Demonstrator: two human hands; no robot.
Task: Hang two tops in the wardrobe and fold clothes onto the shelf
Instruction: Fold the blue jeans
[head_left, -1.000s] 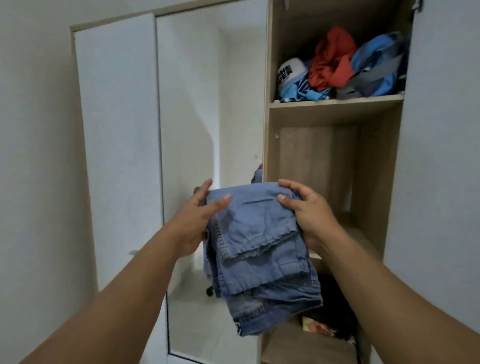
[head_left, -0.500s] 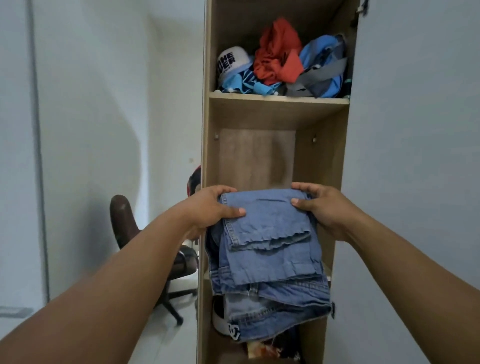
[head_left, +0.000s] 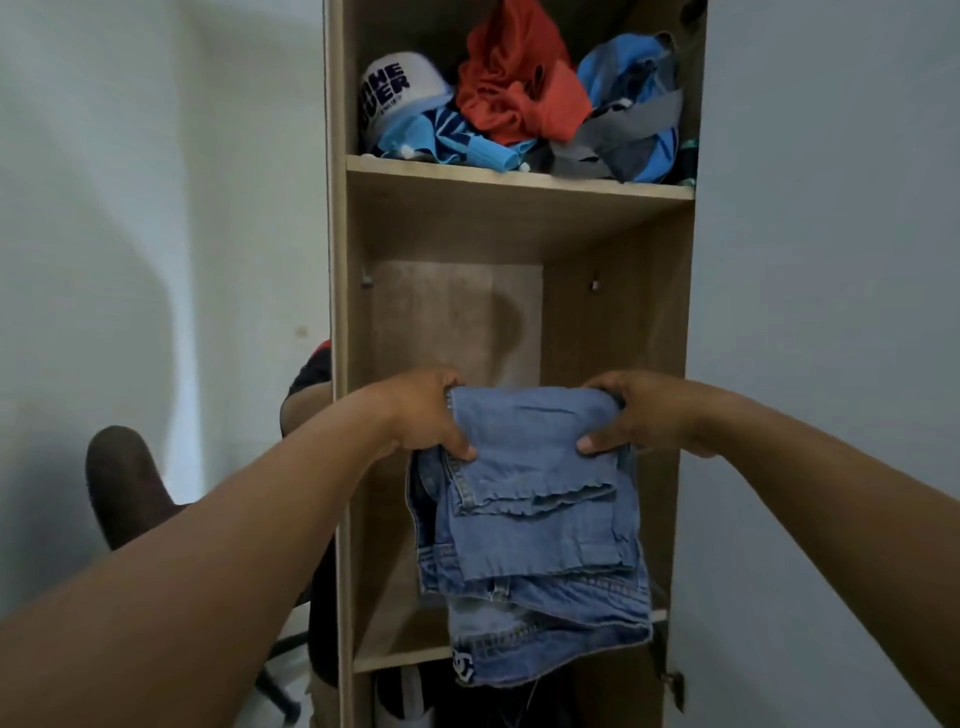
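- At the lower left of the frame you see a dark brown office chair with a rounded, padded back, standing before the smooth pale wall.
- Your left hand grips the left edge of the folded jeans, thumb on top of the cloth and fingers curled round the fold.
- The jeans are faded blue denim, folded into a thick rectangular bundle with frayed hems and stitched seams; they hang in front of the wardrobe at the centre of the frame, above its lower shelf.
- Your right hand pinches the right edge of the bundle, thumb pressed on the top layer, fingers wrapped over the fold.
- The wardrobe is light wood-grain board, a tall narrow box; the middle compartment shows a bare back panel.
- On the upper shelf lie a white cap with dark lettering, a crumpled red garment, and blue and grey clothes in a loose heap.
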